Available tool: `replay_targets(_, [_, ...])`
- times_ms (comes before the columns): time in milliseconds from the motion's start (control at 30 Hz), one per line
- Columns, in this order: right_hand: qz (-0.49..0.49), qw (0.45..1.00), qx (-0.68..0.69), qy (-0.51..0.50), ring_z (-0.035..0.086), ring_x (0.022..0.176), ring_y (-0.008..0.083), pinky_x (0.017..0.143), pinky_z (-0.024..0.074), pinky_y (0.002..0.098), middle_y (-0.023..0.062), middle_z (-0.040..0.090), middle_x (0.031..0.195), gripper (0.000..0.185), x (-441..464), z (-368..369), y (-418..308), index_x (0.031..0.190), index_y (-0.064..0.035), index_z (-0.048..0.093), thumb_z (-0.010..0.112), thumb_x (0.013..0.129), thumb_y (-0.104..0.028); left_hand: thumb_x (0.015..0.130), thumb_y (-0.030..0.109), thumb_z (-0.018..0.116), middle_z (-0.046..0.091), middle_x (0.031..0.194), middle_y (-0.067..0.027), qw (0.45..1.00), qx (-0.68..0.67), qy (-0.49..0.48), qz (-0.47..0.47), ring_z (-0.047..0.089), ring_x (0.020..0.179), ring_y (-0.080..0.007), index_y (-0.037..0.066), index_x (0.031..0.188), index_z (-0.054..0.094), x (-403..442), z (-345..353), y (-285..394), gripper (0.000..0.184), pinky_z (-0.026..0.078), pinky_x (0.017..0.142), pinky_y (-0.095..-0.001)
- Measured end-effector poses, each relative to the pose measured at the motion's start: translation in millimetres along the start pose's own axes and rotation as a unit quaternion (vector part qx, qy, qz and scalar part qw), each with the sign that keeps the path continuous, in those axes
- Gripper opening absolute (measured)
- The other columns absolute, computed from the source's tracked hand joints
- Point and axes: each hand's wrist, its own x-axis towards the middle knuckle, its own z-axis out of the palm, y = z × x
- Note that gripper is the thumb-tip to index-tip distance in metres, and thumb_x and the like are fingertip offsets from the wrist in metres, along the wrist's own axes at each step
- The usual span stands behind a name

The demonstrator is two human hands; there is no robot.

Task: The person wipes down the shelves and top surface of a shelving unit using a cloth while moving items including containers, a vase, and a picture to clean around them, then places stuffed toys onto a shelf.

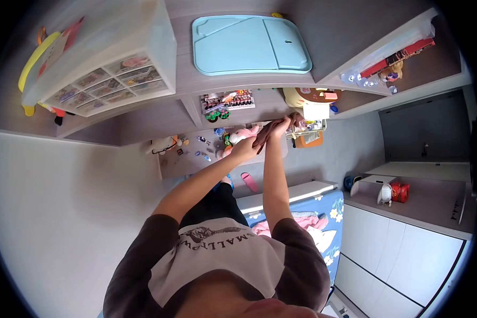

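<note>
A dark brown, soft-looking item [265, 134], perhaps a folded cloth, stretches between my two hands at the middle of the view. My left hand [245, 149] closes around its lower left end. My right hand [279, 128] grips it further up and to the right. Its exact kind cannot be made out. Just beyond my left hand lies a pink and white plush toy [243, 134] among small toys on a low surface [180, 167]. Close to my right hand are a white box-like thing [316, 112] and an orange item [308, 140].
Above stands a shelf unit with a light blue board [238, 45] and a clear drawer box [111, 79]. Green toy wheels [217, 114] sit on the shelf below. A pink slipper-like thing [248, 182] lies on the floor. A blue flowered bed [329, 212] is at my right.
</note>
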Motion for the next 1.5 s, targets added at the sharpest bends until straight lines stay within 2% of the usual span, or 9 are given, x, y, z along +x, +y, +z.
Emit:
replay_targets(100, [0.049,0.998,0.036,-0.002,0.025,0.031,0.0113,0.032,0.0221,0.0242,-0.0034,0.025,0.042,0.028,-47.1,12.3,20.2,0.055,-0.0166,0.029,0.048,0.074,-0.026,0.075,0.020,0.054,0.056,0.071,-0.0187,0.998,0.027,-0.038,-0.033,0.054,0.062,-0.0301,-0.002,0.084,0.053,-34.2,-15.7,-12.2,0.023,0.041,0.057,-0.0385])
replay_targets(200, [0.077,0.997,0.011,-0.004,0.029,0.036,0.0099,0.034,0.0258,0.0213,-0.0038,0.029,0.046,0.026,-102.6,23.4,47.6,0.057,-0.0166,0.031,0.049,0.073,-0.024,0.076,0.018,0.055,0.057,0.070,-0.0153,0.988,-0.081,0.044,0.127,0.055,0.058,-0.0243,-0.002,0.085,0.051,-73.8,-31.3,-31.8,0.022,0.042,0.052,-0.0337])
replay_targets(300, [0.144,0.986,0.013,-0.085,0.036,0.044,0.0082,0.039,0.0294,0.0205,-0.0041,0.037,0.056,0.016,-128.7,7.3,92.6,0.064,-0.0146,0.038,0.052,0.072,-0.020,0.075,0.015,0.052,0.057,0.065,-0.0082,0.974,-0.189,-0.032,-0.123,0.056,0.055,-0.0182,0.000,0.081,0.051,-120.0,-62.2,-35.3,0.016,0.044,0.050,-0.0295])
replay_targets(333, [0.054,0.993,0.017,-0.107,0.037,0.053,0.0077,0.048,0.0328,0.0208,-0.0036,0.037,0.063,0.011,-91.3,-23.1,158.9,0.072,-0.0139,0.042,0.053,0.070,-0.018,0.075,0.015,0.053,0.057,0.065,-0.0070,0.969,-0.208,-0.029,-0.133,0.055,0.055,-0.0159,0.000,0.082,0.051,-131.5,-66.0,-48.7,0.016,0.043,0.050,-0.0277])
replay_targets(433, [0.127,0.981,-0.002,-0.149,0.036,0.069,0.0094,0.064,0.0321,0.0218,-0.0024,0.038,0.073,0.012,-167.8,8.9,142.3,0.077,-0.0115,0.044,0.052,0.070,-0.018,0.076,0.015,0.053,0.057,0.067,-0.0045,0.957,-0.247,-0.003,-0.155,0.053,0.055,-0.0105,0.001,0.085,0.051,-158.1,-73.4,-82.7,0.016,0.042,0.048,-0.0234])
replay_targets(933, [0.104,0.984,0.012,-0.141,0.034,0.086,0.0135,0.082,0.0259,0.0238,0.0010,0.038,0.087,0.023,-168.5,0.3,243.2,0.086,-0.0065,0.041,0.052,0.068,-0.017,0.078,0.016,0.052,0.057,0.071,-0.0045,0.949,-0.273,0.050,-0.153,0.052,0.056,-0.0104,0.000,0.087,0.051,-205.4,-111.6,-86.4,0.017,0.042,0.047,-0.0234])
replay_targets(1167, [0.072,0.982,-0.037,-0.168,0.038,0.072,0.0103,0.067,0.0312,0.0220,-0.0005,0.041,0.072,0.010,-220.1,39.5,178.1,0.070,-0.0093,0.042,0.050,0.071,-0.016,0.079,0.014,0.052,0.056,0.070,-0.0049,0.919,-0.353,0.103,-0.145,0.052,0.057,-0.0107,0.001,0.088,0.049,-212.9,-113.0,-93.7,0.017,0.042,0.048,-0.0240])
replay_targets(1333, [0.183,0.973,-0.013,-0.142,0.040,0.052,0.0139,0.054,0.0338,0.0243,-0.0011,0.043,0.062,0.011,-226.9,50.1,164.0,0.065,-0.0107,0.042,0.049,0.070,-0.018,0.079,0.015,0.052,0.056,0.070,-0.0042,0.904,-0.392,0.101,-0.137,0.051,0.055,-0.0093,0.001,0.089,0.048,-217.8,-123.5,-92.2,0.017,0.041,0.047,-0.0222])
replay_targets(1500, [0.313,0.901,0.004,-0.301,0.052,0.088,0.0246,0.080,0.0415,0.0307,0.0080,0.054,0.096,0.040,-241.1,26.5,130.7,0.100,-0.0047,0.050,0.051,0.065,-0.025,0.077,0.014,0.055,0.056,0.069,-0.0033,0.900,-0.414,-0.009,-0.134,0.052,0.059,-0.0099,0.001,0.085,0.051,-232.0,-119.7,-90.7,0.015,0.042,0.051,-0.0225])
